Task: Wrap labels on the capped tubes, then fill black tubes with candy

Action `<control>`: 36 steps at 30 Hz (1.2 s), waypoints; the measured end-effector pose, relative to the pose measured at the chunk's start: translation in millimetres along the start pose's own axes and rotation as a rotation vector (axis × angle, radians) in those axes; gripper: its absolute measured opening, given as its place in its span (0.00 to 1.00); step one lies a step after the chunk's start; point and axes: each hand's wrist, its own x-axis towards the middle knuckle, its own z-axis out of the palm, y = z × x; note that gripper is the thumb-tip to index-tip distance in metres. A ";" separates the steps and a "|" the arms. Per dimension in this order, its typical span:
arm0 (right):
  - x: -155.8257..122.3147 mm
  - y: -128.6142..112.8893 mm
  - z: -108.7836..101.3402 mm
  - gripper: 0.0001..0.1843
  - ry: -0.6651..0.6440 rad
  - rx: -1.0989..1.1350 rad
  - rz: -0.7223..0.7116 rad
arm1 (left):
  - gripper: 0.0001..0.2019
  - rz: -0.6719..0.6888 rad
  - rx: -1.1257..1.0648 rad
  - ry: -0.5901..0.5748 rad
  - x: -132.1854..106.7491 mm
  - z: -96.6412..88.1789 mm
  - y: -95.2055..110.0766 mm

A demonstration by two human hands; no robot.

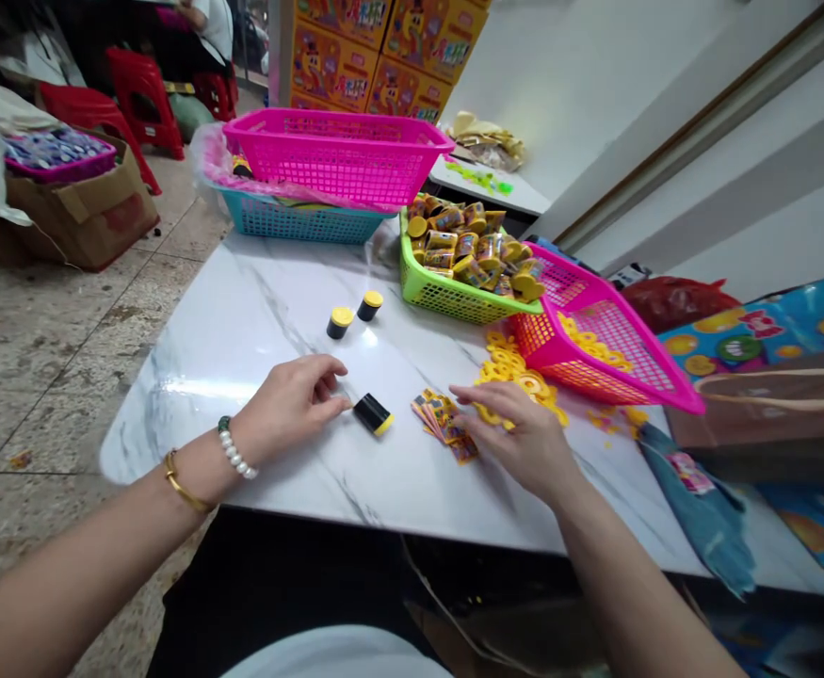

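My left hand [295, 405] is over the table with its fingers loosely curled and the thumb apart from them. Just beyond its thumb tip lies a small black cup [373, 414] on its side, its yellow lid toward me. My right hand [517, 428] reaches over a small fanned pile of printed labels [440, 419], fingers stretched out and apart at its right edge. Whether a fingertip touches the labels I cannot tell. Farther back, two black cups with yellow lids, a nearer one [340, 322] and a farther one [370, 304], stand upright.
A green basket [454, 299] holds many labelled cups. Right of it, a pink basket [638, 348] contains yellow rings, with more yellow rings [507, 363] spilled beside it. Another pink basket [333, 155] rests on a blue one [313, 223]. A blue-grey cloth item [701, 508] lies at right.
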 end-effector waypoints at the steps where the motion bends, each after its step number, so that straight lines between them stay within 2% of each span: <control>1: -10.3 5.6 4.2 0.13 0.011 0.002 0.043 | 0.12 0.001 0.002 0.001 0.3 -0.2 -0.6; 3: -24.2 11.4 15.6 0.08 0.051 0.025 0.099 | 0.13 0.019 0.007 -0.002 1.4 -1.4 -2.5; 6: -27.7 11.4 29.3 0.05 0.127 0.067 0.131 | 0.12 0.049 0.005 0.030 3.4 -6.2 -4.6; 10: -20.2 -2.7 27.4 0.04 0.274 0.084 0.084 | 0.10 0.023 -0.042 0.246 -7.4 -7.4 8.6; 12: -20.6 -18.8 23.0 0.06 0.369 0.097 0.035 | 0.10 -0.017 -0.117 0.318 -22.3 2.9 24.7; 13: -22.2 -28.8 21.7 0.08 0.403 0.106 0.002 | 0.10 -0.038 -0.171 0.306 -30.9 11.3 33.9; 16: -28.6 -60.0 24.1 0.14 0.442 0.127 -0.127 | 0.11 -0.095 -0.336 0.167 -51.3 41.6 58.0; 18: -30.8 -76.1 30.1 0.17 0.454 0.138 -0.205 | 0.11 -0.123 -0.404 0.148 -55.6 57.1 65.6; 20: -30.4 -86.1 37.4 0.19 0.456 0.173 -0.213 | 0.10 -0.133 -0.446 0.191 -53.4 63.5 65.5; 22: -28.3 -91.4 44.6 0.19 0.437 0.287 -0.116 | 0.09 -0.136 -0.474 0.216 -49.3 61.8 60.8; 26: -26.6 -97.5 57.1 0.24 0.327 0.753 0.279 | 0.11 -0.158 -0.465 0.190 -49.1 51.6 51.2; 28: -29.4 -99.1 61.7 0.24 0.276 0.850 0.403 | 0.12 -0.168 -0.418 0.216 -53.5 49.6 48.5; 30: -33.7 -98.5 63.9 0.18 0.274 0.713 0.394 | 0.12 -0.165 -0.363 0.263 -58.5 50.0 47.0; 33: -39.1 -93.9 63.8 0.09 0.326 0.316 0.233 | 0.11 -0.131 -0.284 0.311 -64.1 51.7 46.5; 36: -42.2 -89.8 63.9 0.12 0.258 0.021 0.067 | 0.10 -0.084 -0.221 0.333 -67.4 52.8 46.3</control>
